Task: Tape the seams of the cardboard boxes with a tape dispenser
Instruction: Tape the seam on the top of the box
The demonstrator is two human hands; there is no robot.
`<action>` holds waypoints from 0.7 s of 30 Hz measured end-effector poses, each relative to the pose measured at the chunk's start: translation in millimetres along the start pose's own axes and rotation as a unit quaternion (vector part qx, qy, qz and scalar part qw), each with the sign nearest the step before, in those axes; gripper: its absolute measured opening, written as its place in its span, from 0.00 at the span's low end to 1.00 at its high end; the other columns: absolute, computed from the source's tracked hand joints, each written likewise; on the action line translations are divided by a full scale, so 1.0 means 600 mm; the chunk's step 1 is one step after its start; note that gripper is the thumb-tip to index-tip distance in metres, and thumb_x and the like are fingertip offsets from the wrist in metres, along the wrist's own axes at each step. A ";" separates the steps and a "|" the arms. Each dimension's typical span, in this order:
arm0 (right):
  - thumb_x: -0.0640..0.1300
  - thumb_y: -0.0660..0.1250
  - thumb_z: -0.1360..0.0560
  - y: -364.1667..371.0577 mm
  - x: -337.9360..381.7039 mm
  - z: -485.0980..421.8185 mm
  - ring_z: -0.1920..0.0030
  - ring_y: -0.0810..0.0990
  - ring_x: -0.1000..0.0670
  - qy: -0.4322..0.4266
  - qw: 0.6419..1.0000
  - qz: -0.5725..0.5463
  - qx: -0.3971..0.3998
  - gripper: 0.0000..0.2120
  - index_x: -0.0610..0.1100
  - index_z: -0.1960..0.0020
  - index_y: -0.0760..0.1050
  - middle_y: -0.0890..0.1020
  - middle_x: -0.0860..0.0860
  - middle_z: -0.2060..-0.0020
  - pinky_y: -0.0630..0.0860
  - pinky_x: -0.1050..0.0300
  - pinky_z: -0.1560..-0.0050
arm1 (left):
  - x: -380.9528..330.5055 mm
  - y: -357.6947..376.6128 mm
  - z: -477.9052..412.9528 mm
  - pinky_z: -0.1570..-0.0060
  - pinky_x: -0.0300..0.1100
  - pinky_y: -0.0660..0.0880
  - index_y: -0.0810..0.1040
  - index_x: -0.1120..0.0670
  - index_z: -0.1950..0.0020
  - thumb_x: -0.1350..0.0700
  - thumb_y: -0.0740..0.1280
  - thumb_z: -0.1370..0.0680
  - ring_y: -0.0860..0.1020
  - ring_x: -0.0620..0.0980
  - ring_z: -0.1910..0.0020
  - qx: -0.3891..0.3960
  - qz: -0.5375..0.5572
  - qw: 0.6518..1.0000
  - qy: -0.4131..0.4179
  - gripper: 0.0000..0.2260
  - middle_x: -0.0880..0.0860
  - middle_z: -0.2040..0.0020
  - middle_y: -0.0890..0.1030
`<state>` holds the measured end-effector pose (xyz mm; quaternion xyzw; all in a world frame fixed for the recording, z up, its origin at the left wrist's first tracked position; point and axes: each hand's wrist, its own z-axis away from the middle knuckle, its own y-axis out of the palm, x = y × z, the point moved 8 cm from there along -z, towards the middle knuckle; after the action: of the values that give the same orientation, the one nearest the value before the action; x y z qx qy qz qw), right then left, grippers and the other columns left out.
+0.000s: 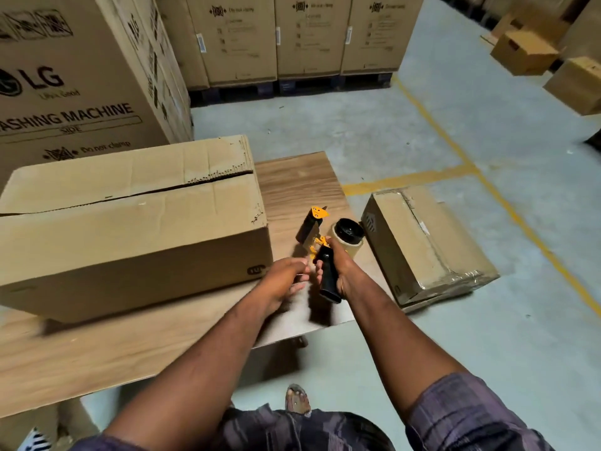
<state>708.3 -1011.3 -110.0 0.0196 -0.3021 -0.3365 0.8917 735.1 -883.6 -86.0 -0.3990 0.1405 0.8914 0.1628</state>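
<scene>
A large cardboard box (130, 229) lies on a wooden table (292, 183), its top flaps closed with an open seam running across the top. My right hand (341, 268) grips the black handle of a yellow and black tape dispenser (325, 249) holding a brown tape roll (349, 239), just right of the box's near corner. My left hand (286, 275) is beside the handle, fingers pinched near the dispenser's front; what it pinches is too blurred to tell.
A smaller taped box (422, 245) lies on the floor right of the table. Tall washing machine cartons (81, 76) stand at the left and along the back (309, 37). Yellow lines (455, 151) mark the concrete floor. More boxes (527, 53) sit far right.
</scene>
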 end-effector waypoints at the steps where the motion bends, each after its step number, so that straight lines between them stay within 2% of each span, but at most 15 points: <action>1: 0.63 0.62 0.21 0.015 0.017 0.008 0.82 0.70 0.51 -0.021 1.000 -0.004 0.009 0.25 0.44 0.66 0.72 0.73 0.49 0.79 0.69 0.65 0.79 | -0.027 0.003 0.006 0.56 0.36 0.74 0.79 0.53 0.51 0.59 0.63 0.17 0.76 0.43 0.61 -0.010 0.024 1.000 0.013 0.07 0.51 0.58 0.80; 4: 0.66 0.63 0.22 0.054 0.068 0.050 0.80 0.71 0.50 -0.086 0.995 0.001 0.043 0.26 0.45 0.64 0.73 0.73 0.49 0.76 0.69 0.64 0.76 | -0.100 0.003 0.024 0.61 0.34 0.78 0.77 0.53 0.49 0.56 0.63 0.17 0.78 0.43 0.60 -0.031 0.143 0.989 0.036 0.05 0.51 0.56 0.80; 8: 0.65 0.66 0.23 0.093 0.155 0.138 0.74 0.74 0.49 -0.217 0.973 0.055 0.054 0.26 0.41 0.50 0.79 0.77 0.46 0.70 0.72 0.61 0.73 | -0.208 -0.021 0.070 0.53 0.40 0.78 0.77 0.56 0.51 0.48 0.62 0.17 0.80 0.49 0.54 0.007 0.309 0.950 0.044 0.12 0.55 0.54 0.81; 10: 0.64 0.66 0.22 0.114 0.184 0.183 0.72 0.76 0.48 -0.291 0.951 0.093 0.045 0.27 0.39 0.48 0.81 0.80 0.45 0.68 0.74 0.59 0.71 | -0.255 -0.046 0.104 0.54 0.41 0.79 0.78 0.56 0.50 0.43 0.63 0.19 0.80 0.50 0.55 0.033 0.342 0.937 0.056 0.17 0.55 0.55 0.81; 12: 0.63 0.67 0.22 0.137 0.200 0.218 0.70 0.78 0.48 -0.350 0.927 0.123 0.048 0.24 0.40 0.52 0.81 0.81 0.44 0.66 0.75 0.57 0.70 | -0.290 -0.074 0.135 0.58 0.41 0.80 0.78 0.57 0.50 0.40 0.65 0.21 0.79 0.50 0.56 0.049 0.341 0.935 0.077 0.19 0.55 0.56 0.81; 14: 0.61 0.68 0.22 0.169 0.203 0.243 0.69 0.79 0.46 -0.400 0.901 0.156 0.061 0.21 0.43 0.57 0.79 0.82 0.44 0.67 0.76 0.54 0.69 | -0.313 -0.108 0.163 0.60 0.39 0.80 0.78 0.57 0.50 0.43 0.69 0.22 0.79 0.49 0.58 0.047 0.342 0.933 0.105 0.17 0.54 0.58 0.81; 16: 0.60 0.69 0.22 0.205 0.197 0.252 0.69 0.80 0.46 -0.437 0.875 0.198 0.065 0.19 0.44 0.60 0.79 0.82 0.44 0.68 0.77 0.53 0.68 | -0.329 -0.148 0.183 0.59 0.36 0.80 0.78 0.58 0.50 0.50 0.70 0.22 0.80 0.47 0.62 0.023 0.358 0.923 0.141 0.11 0.54 0.60 0.82; 18: 0.59 0.70 0.22 0.240 0.191 0.259 0.70 0.80 0.48 -0.469 0.847 0.242 0.056 0.19 0.44 0.61 0.80 0.83 0.46 0.69 0.77 0.54 0.68 | -0.333 -0.190 0.197 0.62 0.34 0.79 0.79 0.59 0.52 0.55 0.67 0.19 0.79 0.44 0.67 -0.003 0.361 0.917 0.168 0.08 0.53 0.62 0.83; 21: 0.60 0.72 0.24 0.301 0.181 0.265 0.71 0.80 0.51 -0.496 0.819 0.282 0.067 0.18 0.45 0.58 0.81 0.83 0.49 0.70 0.78 0.54 0.68 | -0.318 -0.261 0.207 0.64 0.33 0.80 0.78 0.60 0.53 0.59 0.64 0.18 0.80 0.45 0.69 -0.011 0.380 0.909 0.172 0.07 0.54 0.64 0.83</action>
<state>790.9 -911.2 120.0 -0.1761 -0.7177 -0.0137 0.6735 835.4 -728.5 119.7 -0.4647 0.2975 0.8046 -0.2194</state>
